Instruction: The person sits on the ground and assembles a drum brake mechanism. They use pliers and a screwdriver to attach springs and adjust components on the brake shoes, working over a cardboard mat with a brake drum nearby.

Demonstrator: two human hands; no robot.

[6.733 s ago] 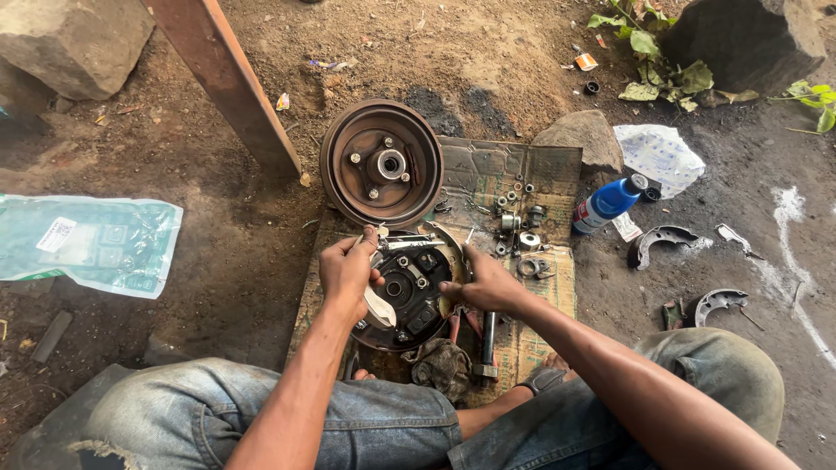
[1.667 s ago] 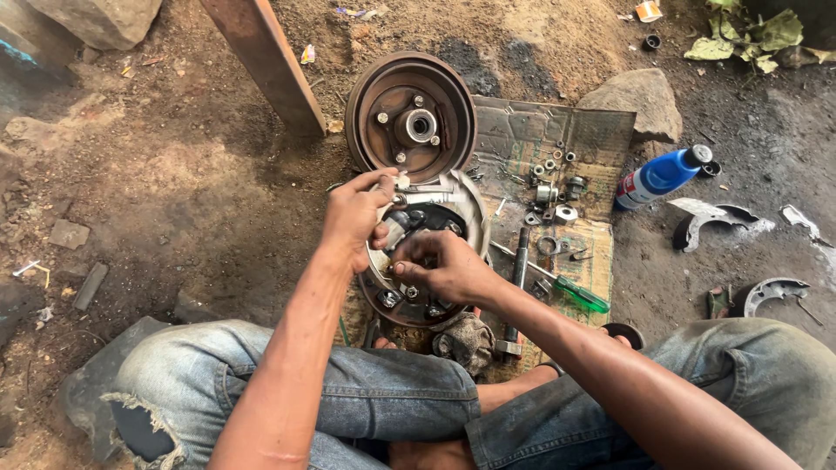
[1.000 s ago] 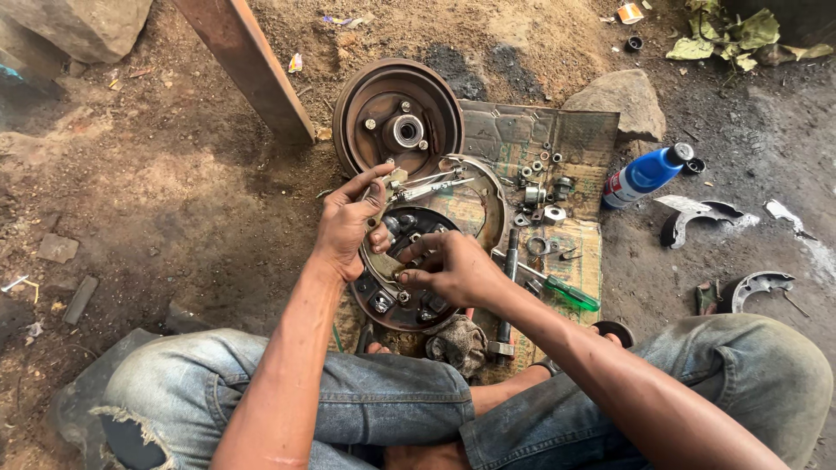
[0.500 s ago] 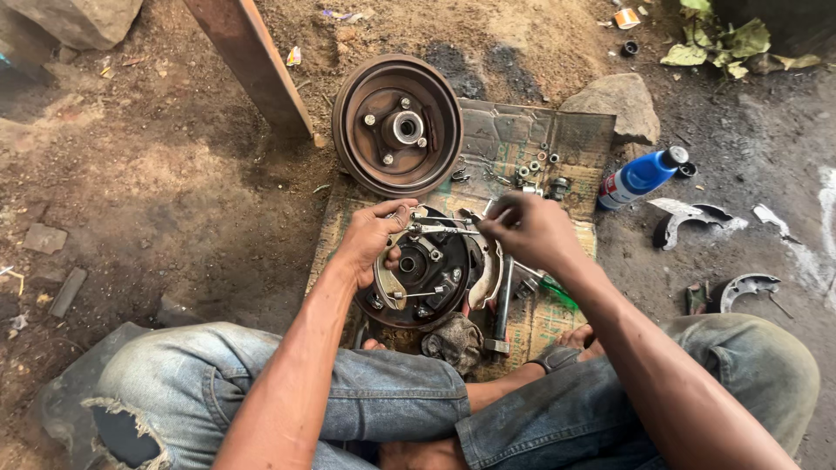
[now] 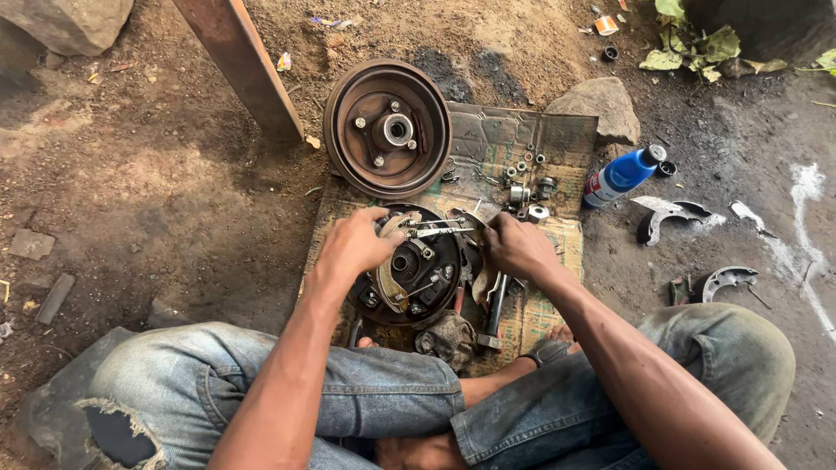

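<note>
Right hand (image 5: 515, 246) has moved from the backing plate (image 5: 409, 270) centre to its right edge.
It now grips a brake shoe (image 5: 477, 261) there; left hand (image 5: 355, 246) grasps the shoe (image 5: 389, 261) on the plate's left side.

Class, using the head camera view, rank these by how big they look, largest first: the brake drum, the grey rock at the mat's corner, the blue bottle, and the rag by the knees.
1. Brake drum
2. Rock
3. Blue bottle and rag: too alike to rank; the rag is partly hidden and nearer the camera.
</note>
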